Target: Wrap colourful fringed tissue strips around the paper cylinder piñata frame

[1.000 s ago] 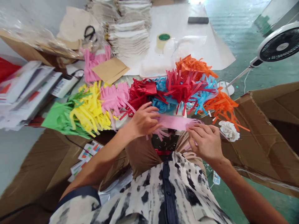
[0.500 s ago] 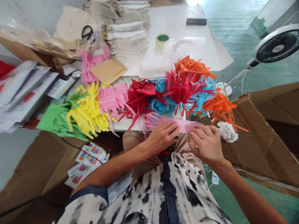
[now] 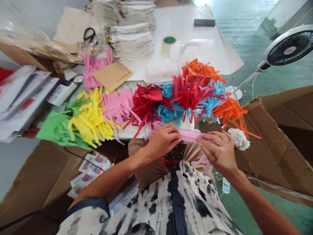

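Note:
A strip of pink fringed tissue paper (image 3: 189,135) stretches between my hands at the table's front edge. My left hand (image 3: 165,138) is closed on its left part, fingers curled over it. My right hand (image 3: 218,147) pinches the other end, with pink fringe hanging below the palm. Just beyond lie fringed paper bunches: red (image 3: 149,96), blue (image 3: 168,111), orange (image 3: 232,109), pink (image 3: 118,102), yellow (image 3: 89,120) and green (image 3: 57,125). A crumpled white paper bunch (image 3: 239,138) sits right of my right hand.
Stacked pale bags (image 3: 132,42), a tape roll (image 3: 168,45) and brown paper (image 3: 112,75) lie farther back. Black-handled scissors (image 3: 90,35) rest at the back left. A fan (image 3: 290,49) stands at right, above an open cardboard box (image 3: 271,143). Printed cards (image 3: 94,163) lie low at left.
My left hand has drawn slightly left and closed over the pink paper. The strip between my hands looks narrower, more gathered. My right hand has shifted slightly right.

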Demonstrator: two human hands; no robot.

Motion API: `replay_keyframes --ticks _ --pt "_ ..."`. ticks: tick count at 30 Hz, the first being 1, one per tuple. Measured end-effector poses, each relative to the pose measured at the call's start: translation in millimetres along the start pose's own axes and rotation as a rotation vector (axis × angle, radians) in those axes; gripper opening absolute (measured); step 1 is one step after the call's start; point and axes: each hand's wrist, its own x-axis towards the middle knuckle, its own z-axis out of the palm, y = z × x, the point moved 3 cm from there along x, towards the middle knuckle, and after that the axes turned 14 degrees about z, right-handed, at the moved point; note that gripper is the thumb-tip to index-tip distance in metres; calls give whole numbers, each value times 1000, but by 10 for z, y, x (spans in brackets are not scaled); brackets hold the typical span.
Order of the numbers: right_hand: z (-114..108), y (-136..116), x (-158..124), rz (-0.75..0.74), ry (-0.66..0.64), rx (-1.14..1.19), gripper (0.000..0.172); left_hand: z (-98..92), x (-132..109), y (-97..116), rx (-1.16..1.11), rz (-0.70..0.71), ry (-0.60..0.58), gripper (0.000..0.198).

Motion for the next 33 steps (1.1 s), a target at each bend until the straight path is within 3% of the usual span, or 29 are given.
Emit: replay_keyframes --ticks 5,16,33 --pt "-3 10 73 195 -26 -18 23 -97 27 -71 49 -157 -47 22" --pt "66 -138 237 139 -65 -279 28 -29 61 -89 141 -297 1 16" --pt "115 -170 294 161 -78 -380 32 62 100 -146 320 -232 -103 15"
